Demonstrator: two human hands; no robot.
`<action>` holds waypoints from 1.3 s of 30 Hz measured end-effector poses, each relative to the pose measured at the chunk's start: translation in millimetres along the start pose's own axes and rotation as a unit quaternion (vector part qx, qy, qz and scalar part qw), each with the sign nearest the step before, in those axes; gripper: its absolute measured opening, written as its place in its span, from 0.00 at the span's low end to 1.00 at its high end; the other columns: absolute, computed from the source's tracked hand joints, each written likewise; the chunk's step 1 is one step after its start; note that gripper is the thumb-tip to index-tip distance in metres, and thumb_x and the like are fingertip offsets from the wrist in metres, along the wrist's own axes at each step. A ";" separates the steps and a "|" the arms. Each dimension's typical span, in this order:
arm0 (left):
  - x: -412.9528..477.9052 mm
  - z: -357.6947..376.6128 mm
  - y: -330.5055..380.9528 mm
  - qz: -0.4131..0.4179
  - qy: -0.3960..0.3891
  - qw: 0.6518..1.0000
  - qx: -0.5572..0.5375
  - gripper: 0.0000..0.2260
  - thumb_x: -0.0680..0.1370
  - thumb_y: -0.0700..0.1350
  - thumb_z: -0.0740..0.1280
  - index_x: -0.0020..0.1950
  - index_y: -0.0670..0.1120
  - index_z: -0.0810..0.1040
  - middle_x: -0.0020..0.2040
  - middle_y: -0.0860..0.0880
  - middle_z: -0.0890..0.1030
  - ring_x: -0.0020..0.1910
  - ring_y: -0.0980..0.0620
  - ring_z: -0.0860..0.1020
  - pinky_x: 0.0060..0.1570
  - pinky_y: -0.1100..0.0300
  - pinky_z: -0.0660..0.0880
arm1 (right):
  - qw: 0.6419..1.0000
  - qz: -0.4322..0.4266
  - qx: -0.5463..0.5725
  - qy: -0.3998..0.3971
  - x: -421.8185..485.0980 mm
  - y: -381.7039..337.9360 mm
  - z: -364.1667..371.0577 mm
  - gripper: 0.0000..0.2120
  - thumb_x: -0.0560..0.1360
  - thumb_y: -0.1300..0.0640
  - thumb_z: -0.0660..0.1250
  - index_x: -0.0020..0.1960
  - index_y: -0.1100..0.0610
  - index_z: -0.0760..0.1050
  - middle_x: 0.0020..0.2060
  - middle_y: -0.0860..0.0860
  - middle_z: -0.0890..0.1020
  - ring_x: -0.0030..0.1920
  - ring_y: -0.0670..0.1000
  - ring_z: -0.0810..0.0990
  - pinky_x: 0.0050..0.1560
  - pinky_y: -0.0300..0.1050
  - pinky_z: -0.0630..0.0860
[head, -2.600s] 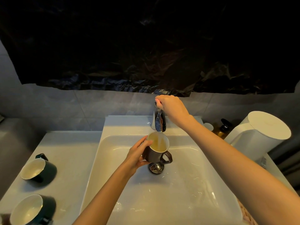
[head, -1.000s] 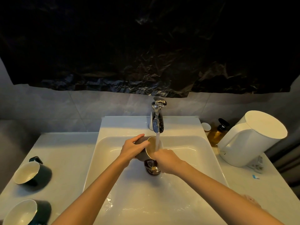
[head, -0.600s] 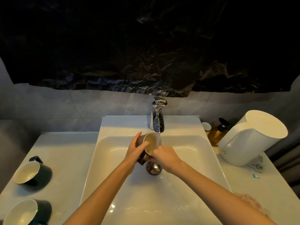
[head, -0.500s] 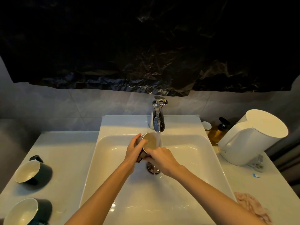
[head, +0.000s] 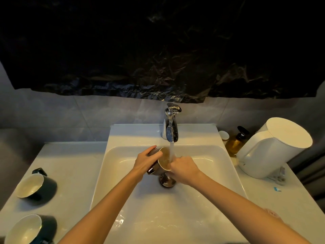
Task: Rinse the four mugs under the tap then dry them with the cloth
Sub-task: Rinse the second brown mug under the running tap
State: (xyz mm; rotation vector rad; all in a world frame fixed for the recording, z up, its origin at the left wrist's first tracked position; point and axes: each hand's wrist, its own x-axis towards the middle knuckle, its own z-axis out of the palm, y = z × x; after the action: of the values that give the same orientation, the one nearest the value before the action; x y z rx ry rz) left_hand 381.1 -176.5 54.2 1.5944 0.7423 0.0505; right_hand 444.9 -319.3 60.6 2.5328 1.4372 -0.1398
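The left hand [head: 145, 162] grasps the brown mug [head: 163, 160] round its body, tilted with its mouth toward the right, over the sink [head: 109, 155] under the tap [head: 171, 128] and its running water. The right hand [head: 183, 169] curls at the rim, seemingly pinching it. A far dark mug [head: 37, 185] and a near dark mug [head: 30, 229] lie on the left counter. The cloth [head: 274, 213] lies at the near right.

Wall: grey tiles [head: 70, 117] beyond the grip, crinkled black plastic sheet [head: 158, 50] covering above.
Counter [head: 73, 164]: white, both sides of the grip.
Light: dim, warm.
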 end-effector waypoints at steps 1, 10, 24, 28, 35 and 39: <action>-0.5 0.5 2.0 -0.012 -0.006 1.000 -0.012 0.23 0.75 0.50 0.68 0.70 0.55 0.70 0.69 0.48 0.70 0.60 0.49 0.71 0.57 0.55 0.74 | 1.000 -0.012 -0.018 0.004 1.9 1.5 -0.7 0.18 0.80 0.46 0.60 0.61 0.57 0.75 0.55 0.57 0.80 0.51 0.61 0.81 0.41 0.47 0.66; -13.0 -1.8 -16.6 -0.049 -0.034 0.975 -0.213 0.33 0.71 0.45 0.74 0.72 0.58 0.64 0.65 0.45 0.74 0.60 0.43 0.76 0.52 0.50 0.79 | 0.997 0.000 0.069 0.036 2.7 -11.6 2.9 0.14 0.80 0.53 0.61 0.63 0.56 0.74 0.53 0.58 0.82 0.51 0.62 0.79 0.42 0.49 0.70; -6.2 4.2 -0.7 -0.048 0.059 0.989 -0.127 0.20 0.71 0.48 0.73 0.60 0.54 0.68 0.53 0.48 0.76 0.51 0.47 0.77 0.39 0.51 0.81 | 0.974 0.001 0.226 -0.007 2.3 -26.0 0.0 0.15 0.76 0.59 0.61 0.62 0.55 0.74 0.51 0.57 0.82 0.49 0.60 0.80 0.43 0.44 0.72; -5.2 -0.8 -0.4 -0.037 0.037 0.997 -0.062 0.22 0.70 0.50 0.74 0.59 0.54 0.68 0.55 0.49 0.74 0.55 0.46 0.75 0.34 0.56 0.79 | 0.999 0.010 0.050 0.003 0.1 -4.0 7.3 0.15 0.79 0.50 0.61 0.63 0.54 0.74 0.56 0.58 0.79 0.53 0.61 0.79 0.45 0.48 0.71; -13.9 13.4 -14.8 -0.061 0.073 0.976 -0.196 0.22 0.76 0.50 0.68 0.66 0.55 0.62 0.55 0.44 0.75 0.47 0.50 0.76 0.36 0.57 0.78 | 0.987 -0.014 0.155 0.048 3.3 -27.8 10.8 0.13 0.80 0.51 0.61 0.62 0.52 0.76 0.53 0.56 0.82 0.50 0.60 0.80 0.43 0.47 0.69; -9.8 9.6 -14.9 -0.042 0.077 0.988 -0.130 0.20 0.75 0.49 0.69 0.64 0.53 0.66 0.54 0.46 0.74 0.45 0.53 0.75 0.41 0.56 0.79 | 0.984 -0.050 0.167 0.044 -4.9 -18.7 15.6 0.13 0.81 0.48 0.59 0.63 0.46 0.75 0.55 0.52 0.81 0.50 0.57 0.80 0.41 0.44 0.68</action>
State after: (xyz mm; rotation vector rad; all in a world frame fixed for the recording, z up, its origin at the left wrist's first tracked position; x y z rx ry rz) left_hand 371.3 -190.0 42.7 1.3203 0.8847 0.2026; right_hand 426.8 -317.9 43.7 2.7574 1.7016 -0.3145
